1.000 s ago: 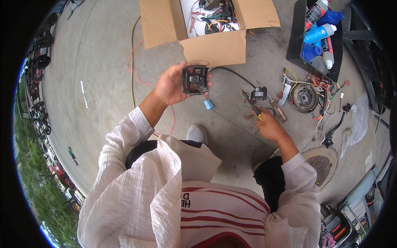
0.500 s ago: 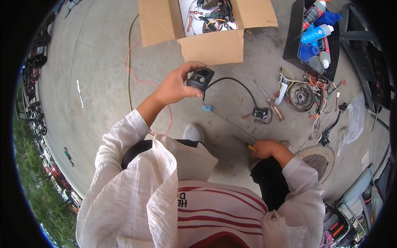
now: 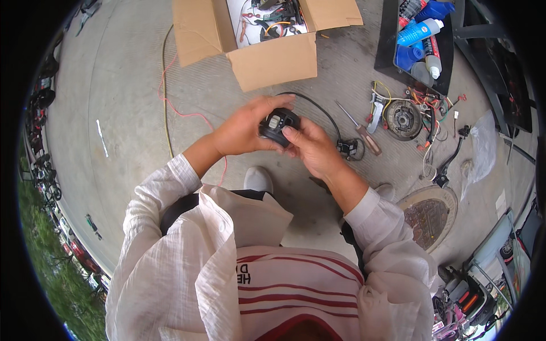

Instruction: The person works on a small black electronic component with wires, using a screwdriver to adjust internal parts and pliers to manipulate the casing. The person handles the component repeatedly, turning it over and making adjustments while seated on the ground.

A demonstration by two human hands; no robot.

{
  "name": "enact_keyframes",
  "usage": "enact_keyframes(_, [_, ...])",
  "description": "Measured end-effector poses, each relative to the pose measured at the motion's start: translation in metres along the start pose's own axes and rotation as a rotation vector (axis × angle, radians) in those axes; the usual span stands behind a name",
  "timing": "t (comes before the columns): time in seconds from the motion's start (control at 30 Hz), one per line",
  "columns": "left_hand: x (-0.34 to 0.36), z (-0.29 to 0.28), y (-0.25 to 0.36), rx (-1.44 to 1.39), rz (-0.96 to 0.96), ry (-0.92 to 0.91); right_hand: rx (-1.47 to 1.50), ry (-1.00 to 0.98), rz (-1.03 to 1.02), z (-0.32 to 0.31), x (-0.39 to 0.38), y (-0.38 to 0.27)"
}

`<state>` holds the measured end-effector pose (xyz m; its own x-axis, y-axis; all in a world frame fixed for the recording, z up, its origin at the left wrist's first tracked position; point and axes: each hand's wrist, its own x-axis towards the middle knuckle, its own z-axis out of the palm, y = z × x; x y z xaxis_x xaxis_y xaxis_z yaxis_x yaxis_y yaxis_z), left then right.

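Observation:
Both my hands are around a black handlebar switch housing (image 3: 274,132) with a pale button on its face. My left hand (image 3: 243,126) grips its left side, fingers over the top and thumb below. On its right side my right hand (image 3: 317,149) presses the thumb on the face; the other fingers are mostly behind. A black cable (image 3: 319,105) arcs from behind the housing to a small black part (image 3: 348,149) on the ground. Below my right wrist, the dark end of pliers (image 3: 318,182) shows; the rest is hidden by my forearm.
An open cardboard box (image 3: 274,63) with wired parts stands ahead. To the right lie a screwdriver (image 3: 368,140), a round hub-like part (image 3: 404,118) among wires, a black lever (image 3: 450,165) and a clear plastic bag (image 3: 482,149). A black bin (image 3: 387,62) holds bottles.
My right hand has let go of the pliers and moved up to the switch housing, taking hold of its right side. My left hand has kept its grip and brought the housing slightly lower.

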<state>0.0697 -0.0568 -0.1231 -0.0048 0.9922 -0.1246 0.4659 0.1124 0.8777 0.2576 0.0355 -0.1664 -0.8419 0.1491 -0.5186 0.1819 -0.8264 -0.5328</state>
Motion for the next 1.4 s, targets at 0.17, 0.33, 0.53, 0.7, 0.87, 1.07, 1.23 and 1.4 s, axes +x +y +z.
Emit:
enact_keyframes(0.17, [-0.005,-0.004,-0.003,-0.160,-0.184,-0.041,0.144,-0.045,0.021,-0.011,-0.003,0.002])
enact_keyframes(0.33, [-0.010,-0.002,-0.019,0.027,-0.100,-0.028,-0.125,0.092,0.085,-0.021,-0.004,0.003])
enact_keyframes(0.53, [-0.048,-0.018,-0.109,0.234,-0.513,0.204,-0.461,0.414,0.152,-0.065,-0.006,0.016])
enact_keyframes(0.7, [-0.093,-0.027,-0.169,0.443,-0.630,0.368,-0.985,0.732,-0.249,-0.119,-0.015,0.016])
enact_keyframes(0.87, [-0.104,-0.017,-0.182,0.494,-0.781,0.325,-1.281,0.446,-0.105,-0.148,-0.038,-0.020])
enact_keyframes(1.07, [-0.063,-0.004,-0.137,0.599,-0.553,0.445,-1.907,0.135,-0.183,-0.163,-0.061,-0.002])
enact_keyframes(1.23, [-0.030,0.008,-0.070,0.358,-0.112,0.427,-1.343,0.037,-0.100,-0.132,-0.050,-0.002])
enact_keyframes(1.4, [-0.013,0.009,-0.006,0.459,0.072,0.165,-1.134,-0.216,-0.105,-0.060,-0.039,-0.036])
